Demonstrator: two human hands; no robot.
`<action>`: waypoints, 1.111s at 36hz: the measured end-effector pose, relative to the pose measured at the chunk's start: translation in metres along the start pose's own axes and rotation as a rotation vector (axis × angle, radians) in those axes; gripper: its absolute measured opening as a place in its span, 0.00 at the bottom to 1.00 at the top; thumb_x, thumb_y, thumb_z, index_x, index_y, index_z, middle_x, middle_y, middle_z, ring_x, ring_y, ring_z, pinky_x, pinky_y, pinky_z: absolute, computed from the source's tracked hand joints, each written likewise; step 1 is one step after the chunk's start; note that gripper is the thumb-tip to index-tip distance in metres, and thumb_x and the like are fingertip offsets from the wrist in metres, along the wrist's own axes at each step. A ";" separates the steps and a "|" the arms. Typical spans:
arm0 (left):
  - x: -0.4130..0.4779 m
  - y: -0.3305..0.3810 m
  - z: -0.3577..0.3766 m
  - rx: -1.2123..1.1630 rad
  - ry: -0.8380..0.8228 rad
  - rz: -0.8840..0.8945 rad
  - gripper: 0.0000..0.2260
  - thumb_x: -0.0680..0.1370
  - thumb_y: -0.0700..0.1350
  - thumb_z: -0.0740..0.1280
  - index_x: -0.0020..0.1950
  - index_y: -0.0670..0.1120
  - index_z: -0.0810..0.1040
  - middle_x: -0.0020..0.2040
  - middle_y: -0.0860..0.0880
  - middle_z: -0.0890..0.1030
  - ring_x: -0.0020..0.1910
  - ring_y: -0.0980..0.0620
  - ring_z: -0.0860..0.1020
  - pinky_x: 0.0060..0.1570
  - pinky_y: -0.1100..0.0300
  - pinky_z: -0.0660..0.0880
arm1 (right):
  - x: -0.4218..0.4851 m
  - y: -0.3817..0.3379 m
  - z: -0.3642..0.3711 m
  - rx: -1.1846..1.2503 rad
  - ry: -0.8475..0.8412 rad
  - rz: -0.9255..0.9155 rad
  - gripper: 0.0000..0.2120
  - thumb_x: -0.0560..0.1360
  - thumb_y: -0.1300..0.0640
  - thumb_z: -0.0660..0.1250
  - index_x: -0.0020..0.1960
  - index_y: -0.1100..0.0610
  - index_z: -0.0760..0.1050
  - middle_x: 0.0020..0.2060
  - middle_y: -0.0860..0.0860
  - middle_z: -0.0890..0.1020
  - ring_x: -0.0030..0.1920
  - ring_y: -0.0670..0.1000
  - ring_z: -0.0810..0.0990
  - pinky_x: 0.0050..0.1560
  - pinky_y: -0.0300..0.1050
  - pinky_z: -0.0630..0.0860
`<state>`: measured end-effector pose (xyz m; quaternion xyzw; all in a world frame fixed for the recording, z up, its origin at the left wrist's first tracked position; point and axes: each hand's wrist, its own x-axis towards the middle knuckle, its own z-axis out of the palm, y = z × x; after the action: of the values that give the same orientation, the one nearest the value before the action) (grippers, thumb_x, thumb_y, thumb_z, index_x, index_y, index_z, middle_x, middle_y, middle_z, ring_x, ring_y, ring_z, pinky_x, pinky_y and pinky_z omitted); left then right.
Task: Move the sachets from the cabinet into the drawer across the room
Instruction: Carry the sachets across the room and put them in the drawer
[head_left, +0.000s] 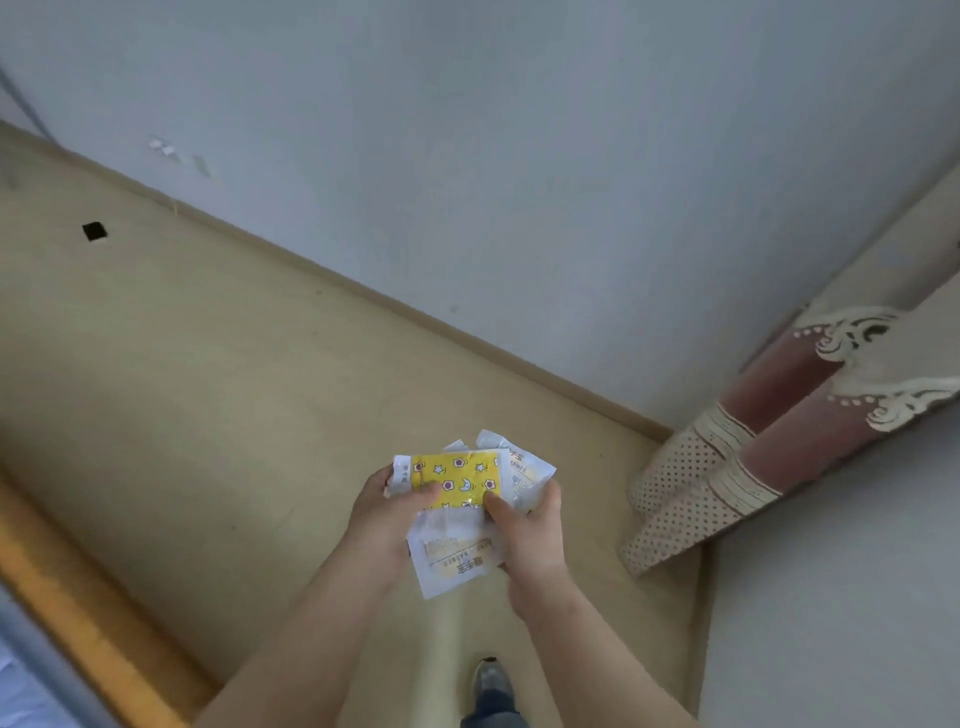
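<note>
Closest in, a shoe (488, 675) shows on the floor (234, 389) under the forearms, which suggests the person is walking. Just ahead, the left hand (387, 512) and right hand (530, 525) are both curled round a loose stack of sachets (511, 465) held at waist height, thumbs pressing on top and fingers underneath. A yellow sachet (457, 480) lies uppermost. A white sachet (457, 564) sticks out of the bottom of the stack toward the body, between the wrists, and looks only partly caught. More white corners fan out on the far right side. Neither cabinet nor drawer is in view, so this looks like the carry across the room, with the sachets out of the cabinet and not yet put away. The main risk is the stack itself: the packets look slick and are unevenly lined up, so the low white one could slide free if either thumb eases or a step jolts the hands. Freeing a hand to open the drawer would leave one hand holding a splayed bundle. Farther right, the hem of a curtain (753, 457) rests on the floor near the path and could catch a foot. Beyond are the wall (519, 182) and a black mark (94, 231) on the floor.
</note>
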<state>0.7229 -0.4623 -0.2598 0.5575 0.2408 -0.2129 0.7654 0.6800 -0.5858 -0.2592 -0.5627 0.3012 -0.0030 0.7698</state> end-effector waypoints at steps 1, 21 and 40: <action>0.011 0.010 0.004 -0.038 0.030 0.005 0.12 0.74 0.31 0.67 0.56 0.41 0.75 0.48 0.43 0.82 0.38 0.46 0.82 0.37 0.55 0.78 | 0.018 -0.009 0.007 -0.012 -0.029 -0.009 0.13 0.75 0.69 0.62 0.51 0.52 0.68 0.41 0.51 0.80 0.37 0.49 0.80 0.39 0.46 0.79; 0.265 0.255 -0.104 -0.392 0.473 0.108 0.25 0.73 0.32 0.69 0.68 0.43 0.67 0.55 0.41 0.79 0.45 0.42 0.79 0.42 0.49 0.77 | 0.290 -0.080 0.328 -0.320 -0.463 0.125 0.23 0.76 0.66 0.63 0.63 0.45 0.64 0.53 0.51 0.78 0.51 0.54 0.80 0.49 0.51 0.78; 0.495 0.521 -0.331 -0.534 0.692 0.206 0.25 0.74 0.34 0.69 0.70 0.44 0.66 0.55 0.40 0.80 0.49 0.39 0.80 0.48 0.43 0.78 | 0.476 -0.086 0.750 -0.460 -0.723 0.129 0.20 0.75 0.68 0.62 0.62 0.52 0.65 0.50 0.55 0.79 0.45 0.52 0.80 0.38 0.44 0.78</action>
<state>1.3818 -0.0241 -0.2549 0.3997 0.4726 0.1331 0.7741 1.4489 -0.1320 -0.2646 -0.6646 0.0397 0.3097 0.6788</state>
